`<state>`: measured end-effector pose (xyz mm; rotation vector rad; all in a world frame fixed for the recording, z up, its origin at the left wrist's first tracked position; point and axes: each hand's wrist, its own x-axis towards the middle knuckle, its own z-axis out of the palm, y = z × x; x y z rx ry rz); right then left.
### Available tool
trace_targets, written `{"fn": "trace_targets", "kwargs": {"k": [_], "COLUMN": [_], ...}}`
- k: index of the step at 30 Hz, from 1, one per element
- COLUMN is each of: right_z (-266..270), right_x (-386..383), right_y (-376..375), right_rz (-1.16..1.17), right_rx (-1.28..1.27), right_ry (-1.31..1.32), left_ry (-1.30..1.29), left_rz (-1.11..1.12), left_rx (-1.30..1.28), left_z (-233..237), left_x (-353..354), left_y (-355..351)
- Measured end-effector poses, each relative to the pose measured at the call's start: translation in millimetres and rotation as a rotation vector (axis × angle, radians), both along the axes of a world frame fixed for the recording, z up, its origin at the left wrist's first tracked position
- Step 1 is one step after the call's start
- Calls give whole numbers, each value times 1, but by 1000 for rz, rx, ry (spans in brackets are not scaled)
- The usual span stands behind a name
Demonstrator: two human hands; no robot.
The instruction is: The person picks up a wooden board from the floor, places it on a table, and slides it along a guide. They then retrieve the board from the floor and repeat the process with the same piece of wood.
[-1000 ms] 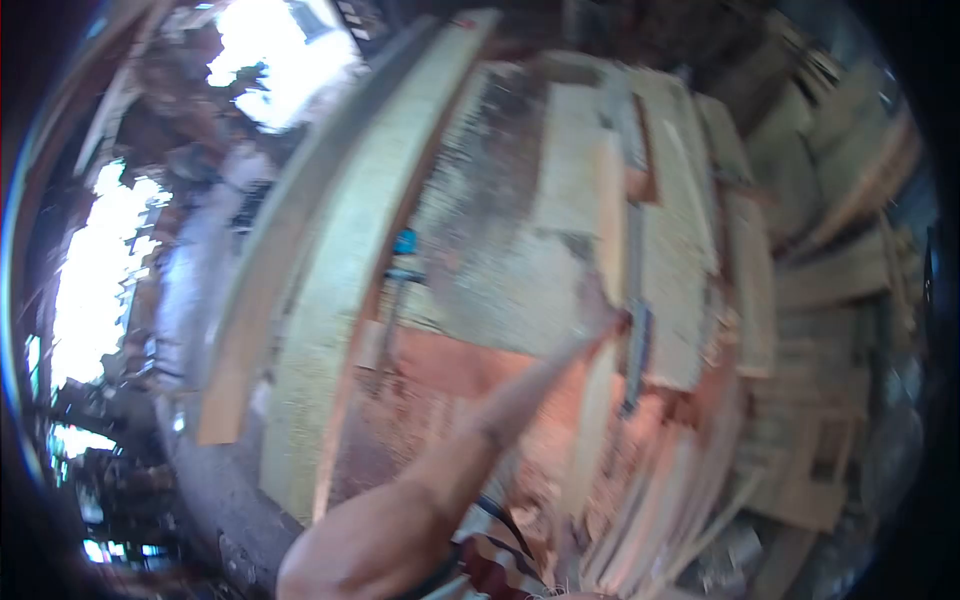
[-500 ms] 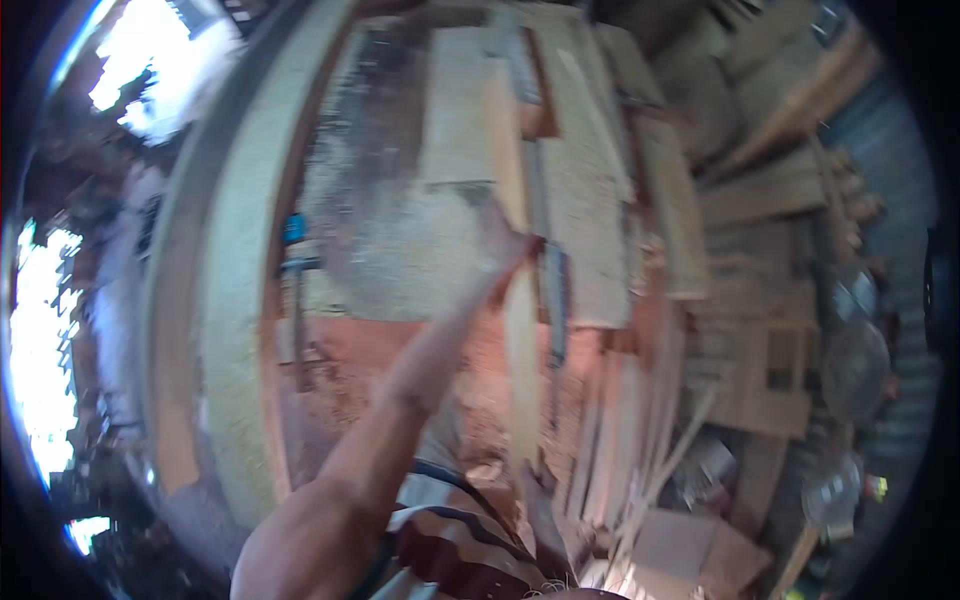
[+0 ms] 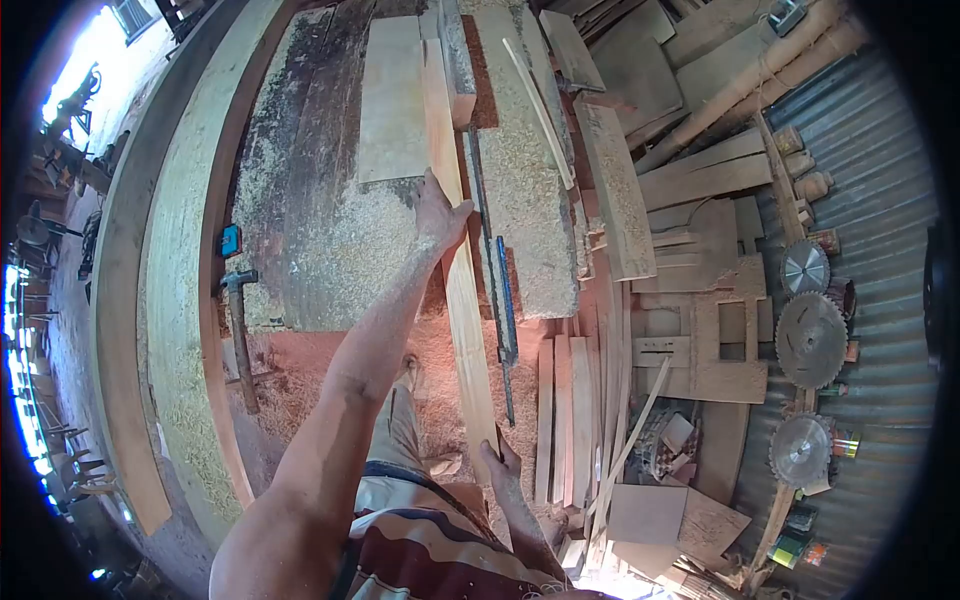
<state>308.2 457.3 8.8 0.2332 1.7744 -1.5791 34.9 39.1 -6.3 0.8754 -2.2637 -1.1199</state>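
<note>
A long, narrow plank (image 3: 465, 330) runs from the sawdust-covered bench (image 3: 335, 270) back toward my body. My left hand (image 3: 440, 212) is closed around its middle, fingers over the top edge, close to the corner of a wide flat board (image 3: 390, 110). Lower down, my right hand (image 3: 503, 463) grips the plank's near end at my waist. Just right of the plank lies a long thin dark bar with a blue part (image 3: 504, 290). A thick wooden block (image 3: 459, 80) sits along the plank's far end.
A hammer (image 3: 240, 325) and a small blue object (image 3: 231, 240) lie at the bench's left, beside long thick timbers (image 3: 180, 280). Several wood strips (image 3: 565, 420) stand at right. Circular saw blades (image 3: 811, 340) hang by a corrugated wall (image 3: 880, 300). A box (image 3: 648, 513) is low right.
The view has swung, so the bench and plank sit further left, and the blur has cleared. Both hands stay on the plank.
</note>
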Motion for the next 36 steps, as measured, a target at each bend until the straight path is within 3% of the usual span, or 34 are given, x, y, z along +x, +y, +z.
{"fn": "trace_targets", "kwargs": {"k": [17,23,27,30,33,36], "right_z": [7,-4,21,18,34,30], "right_x": [-50,-69,-83,-99,-106,-112], "right_y": [-56,-66,-94,-101,-120,-123], "right_rz": [3,71,50,198,67,78], "right_rx": [34,88,64,199,42,145], "right_ry": [6,15,20,109,40,-10], "left_ry": [-32,-95,-128,-131,-125,-161], "left_rz": [9,-11,-7,30,4,-1], "left_rx": [-77,-69,-142,-203,-158,-182], "left_z": [-21,-9,-20,-33,-34,-28], "left_x": [-53,-67,-84,-100,-108,-116], "left_y": [-54,-73,-88,-101,-112,-121]}}
